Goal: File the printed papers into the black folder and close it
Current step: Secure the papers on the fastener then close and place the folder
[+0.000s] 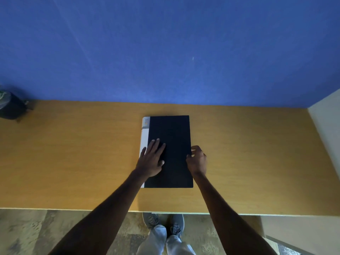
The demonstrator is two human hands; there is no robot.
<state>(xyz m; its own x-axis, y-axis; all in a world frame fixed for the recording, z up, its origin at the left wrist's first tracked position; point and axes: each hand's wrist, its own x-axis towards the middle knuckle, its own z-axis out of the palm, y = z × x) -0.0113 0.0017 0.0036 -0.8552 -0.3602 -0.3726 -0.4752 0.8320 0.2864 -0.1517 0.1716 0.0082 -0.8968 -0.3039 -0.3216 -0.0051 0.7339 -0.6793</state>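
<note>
Black folder (169, 151) lies shut in the middle of the counter (73, 153). Left hand (150, 161) rests flat and open on the cover near the white spine strip (145, 137); right hand (197, 160) curls on the free edge. Keep the left pressing, then peel the cover up evenly.

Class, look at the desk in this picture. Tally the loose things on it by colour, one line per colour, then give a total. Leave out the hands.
Black: 1, the folder lying flat with its cover down
White: 1, the printed papers showing along the folder's left edge
Dark, colour unclear: 1, the object at the desk's far left corner
Total: 3
</note>
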